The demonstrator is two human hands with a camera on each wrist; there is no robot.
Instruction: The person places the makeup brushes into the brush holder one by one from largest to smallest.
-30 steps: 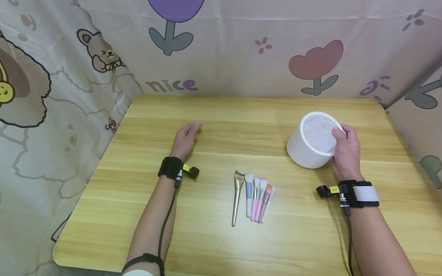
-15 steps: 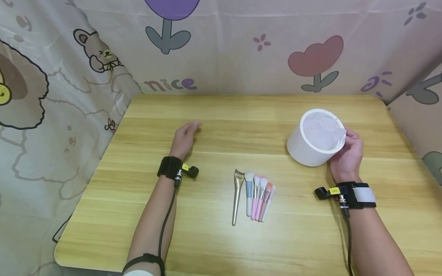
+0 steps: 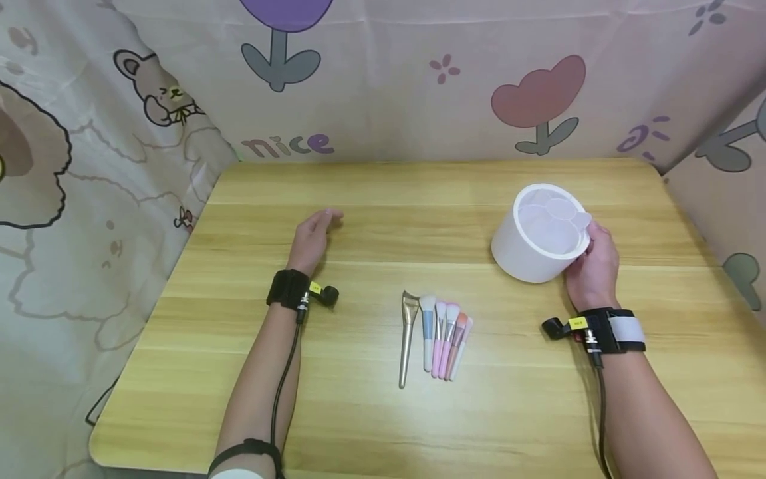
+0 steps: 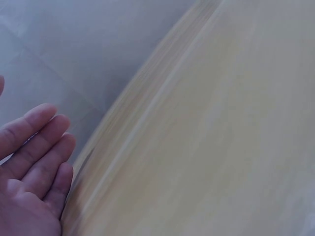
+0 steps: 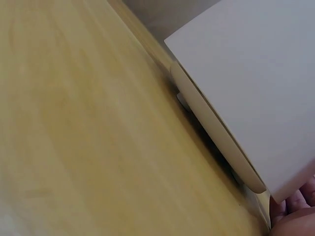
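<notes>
A white round brush holder point(image 3: 529, 249) with clear dividers inside stands at the right back of the table. My right hand point(image 3: 594, 266) is at its right side, fingers curled against the wall near the rim; the thumb is hidden in the head view. In the right wrist view the holder's wall point(image 5: 251, 93) fills the upper right, with some curled fingers point(image 5: 298, 199) beside its lower edge. My left hand point(image 3: 310, 241) rests on the left of the table, holding nothing. The left wrist view shows its palm and fairly straight fingers point(image 4: 42, 142).
Makeup brushes lie side by side mid-table: a gold flat brush point(image 3: 408, 339), a blue-handled brush point(image 3: 427, 329) and several pink or white ones point(image 3: 445, 342). The wooden table point(image 3: 359, 426) meets a printed cloth point(image 3: 383, 86) at the back.
A second ago my right thumb lay over the holder's rim; now it is out of sight and the hand sits lower against the side. The left hand and brushes stay put.
</notes>
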